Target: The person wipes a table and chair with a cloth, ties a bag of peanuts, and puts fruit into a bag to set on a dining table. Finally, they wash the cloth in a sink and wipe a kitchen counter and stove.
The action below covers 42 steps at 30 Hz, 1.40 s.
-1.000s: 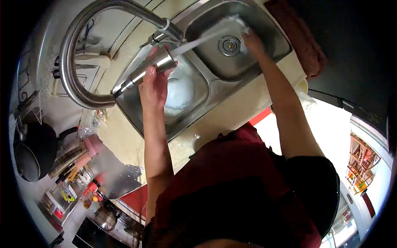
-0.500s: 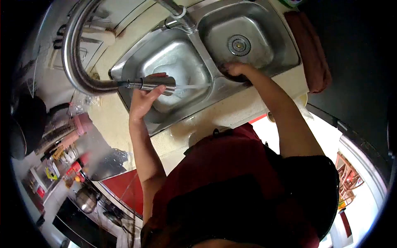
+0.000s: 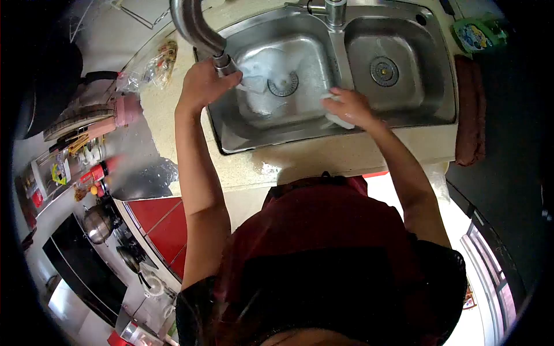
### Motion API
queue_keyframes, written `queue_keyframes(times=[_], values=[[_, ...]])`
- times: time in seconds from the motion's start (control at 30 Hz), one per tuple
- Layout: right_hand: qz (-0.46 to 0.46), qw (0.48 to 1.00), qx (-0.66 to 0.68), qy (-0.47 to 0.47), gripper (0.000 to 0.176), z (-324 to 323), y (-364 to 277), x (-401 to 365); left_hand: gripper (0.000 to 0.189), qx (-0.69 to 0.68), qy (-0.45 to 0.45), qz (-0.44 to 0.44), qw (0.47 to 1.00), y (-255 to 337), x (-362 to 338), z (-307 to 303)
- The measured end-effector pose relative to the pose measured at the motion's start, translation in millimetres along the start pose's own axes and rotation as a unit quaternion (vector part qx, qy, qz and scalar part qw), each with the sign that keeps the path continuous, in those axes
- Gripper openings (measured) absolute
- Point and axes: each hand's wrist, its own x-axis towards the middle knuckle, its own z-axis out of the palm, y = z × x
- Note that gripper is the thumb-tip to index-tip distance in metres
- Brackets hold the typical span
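My left hand [image 3: 203,85] is wrapped round the metal spray head [image 3: 225,64] of the faucet, over the left edge of the left sink basin [image 3: 262,124]. Water and some foam [image 3: 265,63] lie in that basin around its drain [image 3: 283,84]. At the divider between the two basins, my right hand [image 3: 351,107] grips a pale, whitish cloth or sponge [image 3: 339,120], partly hidden under the fingers. Its exact kind cannot be made out.
The right basin [image 3: 404,104] has a drain strainer. Beyond its right side lie a folded brown towel [image 3: 470,115] and a green bottle [image 3: 476,34]. A clear plastic bag [image 3: 158,66] rests left of the sink. The curved faucet hose [image 3: 193,26] arches above.
My right hand has come out of the right basin to the divider, and a pale item now shows in it. My left hand still holds the spray head, now turned down into the left basin.
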Motion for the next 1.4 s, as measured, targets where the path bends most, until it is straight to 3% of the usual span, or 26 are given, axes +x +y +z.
queue_keyframes(times=[0.1, 0.2, 0.3, 0.37, 0.43, 0.47, 0.5, 0.57, 0.6, 0.63, 0.67, 0.7, 0.73, 0.77, 0.8, 0.87, 0.9, 0.93, 1.0, 1.03, 1.07, 1.17, 1.2, 1.3, 1.33, 1.4], values=[[-0.001, 0.992, -0.027, -0.125, 0.057, 19, -36, 14, 0.042, 0.031, 0.022, 0.006, 0.999, -2, -2, -4], [-0.144, 0.979, 0.126, -0.068, 0.057, 94, -24, 43, 0.045, 0.065, 0.079, -0.021, 0.995, 5, -3, 0], [-0.099, 0.964, 0.227, -0.093, 0.055, 122, -56, 87, 0.050, 0.024, 0.129, -0.027, 0.991, 14, -7, 8], [-0.061, 0.958, 0.280, -0.022, 0.048, 123, -91, 114, 0.053, -0.008, 0.125, -0.038, 0.991, 20, -10, 11], [-0.124, 0.942, 0.306, -0.055, 0.038, 121, -105, 161, 0.057, -0.040, 0.166, -0.018, 0.985, 11, -9, 29], [-0.143, 0.958, 0.243, -0.056, 0.030, 98, -122, 154, 0.061, -0.095, 0.200, -0.006, 0.975, 11, -10, 36], [-0.099, 0.948, 0.291, -0.083, 0.027, 102, -115, 174, 0.066, -0.148, 0.237, 0.006, 0.960, 10, -11, 42], [-0.149, 0.816, 0.542, -0.134, 0.026, 80, -131, 170, 0.079, -0.248, 0.301, 0.062, 0.919, -4, -14, 59], [-0.101, 0.861, 0.493, -0.078, 0.026, 76, -138, 168, 0.087, -0.251, 0.314, 0.032, 0.915, -9, -20, 66], [-0.053, 0.897, 0.439, -0.018, 0.027, 72, -145, 163, 0.087, -0.311, 0.294, -0.051, 0.902, -25, -22, 93], [-0.083, 0.906, 0.403, -0.093, 0.057, 65, -147, 153, 0.085, -0.525, 0.189, -0.151, 0.816, -28, -20, 101], [-0.063, 0.923, 0.364, -0.109, 0.064, 68, -142, 158, 0.083, -0.703, 0.069, -0.234, 0.668, -29, -17, 106], [-0.005, 0.932, 0.358, -0.062, 0.070, 67, -157, 145, 0.082, -0.764, -0.004, -0.212, 0.609, -35, -12, 118], [-0.032, 0.950, 0.311, -0.016, 0.073, 76, -154, 142, 0.082, -0.815, -0.077, -0.184, 0.544, -37, -5, 122], [-0.054, 0.963, 0.261, 0.033, 0.077, 84, -150, 139, 0.071, -0.856, -0.067, -0.175, 0.481, -37, 1, 128], [-0.215, 0.968, 0.049, 0.121, 0.072, 97, -135, 124, 0.065, -0.874, -0.038, -0.111, 0.472, -60, 28, 169], [-0.225, 0.965, 0.005, 0.134, 0.070, 96, -141, 106, 0.063, -0.881, -0.024, -0.081, 0.466, -68, 36, 183], [-0.235, 0.960, -0.039, 0.146, 0.068, 96, -148, 90, 0.057, -0.896, -0.016, -0.135, 0.422, -50, 29, 159], [-0.227, 0.947, -0.127, 0.189, 0.063, 99, -162, 73, 0.057, -0.966, -0.141, 0.059, 0.209, -44, 34, 178], [-0.184, 0.957, -0.094, 0.203, 0.061, 101, -154, 85, 0.057, -0.962, -0.200, 0.157, 0.099, -41, 35, 187], [-0.142, 0.963, -0.062, 0.219, 0.059, 98, -137, 110, 0.059, -0.958, -0.081, -0.052, 0.268, -17, 27, 163], [-0.097, 0.963, -0.093, 0.236, 0.055, 65, -138, 137, 0.060, -0.905, -0.021, -0.115, 0.409, 12, 11, 145], [-0.095, 0.959, -0.124, 0.238, 0.055, 54, -142, 140, 0.052, -0.859, 0.020, -0.173, 0.482, 14, 10, 135], [0.009, 0.985, -0.135, 0.103, 0.061, 42, -129, 152, 0.040, -0.648, 0.068, -0.204, 0.731, -6, -3, 103], [0.047, 0.977, -0.144, 0.152, 0.062, 48, -138, 137, 0.035, -0.575, 0.140, -0.174, 0.787, -21, -6, 111], [-0.013, 0.979, -0.021, 0.201, 0.061, 91, -72, 156, 0.026, -0.399, 0.276, -0.106, 0.868, -63, -2, 136]])
